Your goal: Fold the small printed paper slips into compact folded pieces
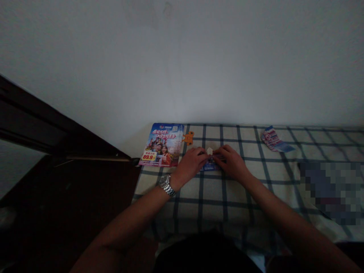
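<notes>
A small sheet of printed blue paper [211, 167] lies low on the checked cloth, between my two hands. At its top, a pale, pointed bit of folded paper [209, 151] shows between my fingertips. My left hand [191, 163], with a metal watch [167, 185] on its wrist, pinches the paper from the left. From the right, my right hand [232, 163] grips it with thumb and fingers together. Parts of the sheet are hidden under my fingers.
A stack of printed flyers [162, 146] sits at the far left of the checked cloth [187, 206]. Beside it is an orange cut-out shape [188, 138]. A crumpled or folded printed paper [275, 140] lies at the right, beyond which a wall [216, 68] rises. A blurred-out item [332, 193] lies nearer.
</notes>
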`<act>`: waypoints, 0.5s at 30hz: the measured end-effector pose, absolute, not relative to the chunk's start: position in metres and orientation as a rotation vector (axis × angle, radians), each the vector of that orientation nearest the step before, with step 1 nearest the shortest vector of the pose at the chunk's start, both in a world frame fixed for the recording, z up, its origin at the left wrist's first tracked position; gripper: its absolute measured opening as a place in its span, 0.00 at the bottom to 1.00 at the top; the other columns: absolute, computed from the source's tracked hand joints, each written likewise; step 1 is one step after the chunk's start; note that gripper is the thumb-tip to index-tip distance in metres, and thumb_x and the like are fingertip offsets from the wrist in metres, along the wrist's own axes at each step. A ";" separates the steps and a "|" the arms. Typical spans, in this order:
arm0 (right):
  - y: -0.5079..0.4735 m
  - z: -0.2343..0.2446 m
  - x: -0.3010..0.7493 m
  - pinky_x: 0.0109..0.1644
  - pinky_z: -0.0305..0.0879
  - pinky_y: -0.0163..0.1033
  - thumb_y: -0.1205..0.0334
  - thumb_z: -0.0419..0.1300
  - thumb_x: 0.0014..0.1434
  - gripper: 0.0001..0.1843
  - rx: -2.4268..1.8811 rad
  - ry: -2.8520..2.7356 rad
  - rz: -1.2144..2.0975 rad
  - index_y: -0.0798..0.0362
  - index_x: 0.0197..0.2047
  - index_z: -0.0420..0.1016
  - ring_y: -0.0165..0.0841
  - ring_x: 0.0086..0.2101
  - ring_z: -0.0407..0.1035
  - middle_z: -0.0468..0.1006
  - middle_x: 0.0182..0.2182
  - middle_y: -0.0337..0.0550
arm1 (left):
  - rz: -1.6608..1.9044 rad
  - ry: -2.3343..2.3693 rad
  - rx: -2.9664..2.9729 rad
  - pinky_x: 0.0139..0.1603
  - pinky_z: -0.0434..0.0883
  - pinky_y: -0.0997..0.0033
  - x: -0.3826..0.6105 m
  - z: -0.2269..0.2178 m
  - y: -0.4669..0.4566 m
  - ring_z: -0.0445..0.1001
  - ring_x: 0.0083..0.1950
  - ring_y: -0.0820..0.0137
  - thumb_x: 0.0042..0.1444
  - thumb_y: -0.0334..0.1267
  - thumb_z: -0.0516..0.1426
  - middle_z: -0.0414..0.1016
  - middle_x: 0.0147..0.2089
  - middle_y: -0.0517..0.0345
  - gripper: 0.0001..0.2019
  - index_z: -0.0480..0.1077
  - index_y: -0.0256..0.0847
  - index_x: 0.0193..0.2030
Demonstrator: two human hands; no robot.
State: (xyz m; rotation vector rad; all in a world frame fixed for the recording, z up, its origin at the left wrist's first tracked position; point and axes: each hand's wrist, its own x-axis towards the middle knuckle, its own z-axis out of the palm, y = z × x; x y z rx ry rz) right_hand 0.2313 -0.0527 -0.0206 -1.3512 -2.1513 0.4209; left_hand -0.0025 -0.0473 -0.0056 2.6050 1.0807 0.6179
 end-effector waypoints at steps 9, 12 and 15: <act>-0.054 -0.022 0.231 0.51 0.73 0.50 0.61 0.61 0.68 0.10 -1.333 -2.181 0.346 0.48 0.51 0.78 0.44 0.45 0.73 0.75 0.45 0.48 | 0.552 0.995 2.758 0.64 0.68 0.55 -0.004 -0.013 -0.044 0.73 0.61 0.61 0.71 0.34 0.57 0.77 0.61 0.52 0.13 0.73 0.42 0.60; -0.054 -0.024 0.232 0.52 0.72 0.53 0.60 0.62 0.68 0.10 -1.336 -2.208 0.269 0.47 0.51 0.79 0.46 0.46 0.71 0.76 0.45 0.50 | 0.537 1.002 2.762 0.64 0.68 0.55 -0.005 -0.010 -0.044 0.73 0.62 0.61 0.71 0.35 0.57 0.78 0.61 0.53 0.13 0.73 0.43 0.60; -0.053 -0.023 0.234 0.53 0.71 0.55 0.60 0.63 0.67 0.11 -1.353 -2.216 0.234 0.47 0.52 0.80 0.47 0.46 0.70 0.76 0.47 0.50 | 0.547 0.985 2.751 0.64 0.68 0.55 -0.005 -0.007 -0.046 0.72 0.61 0.61 0.72 0.38 0.56 0.77 0.61 0.54 0.12 0.74 0.44 0.59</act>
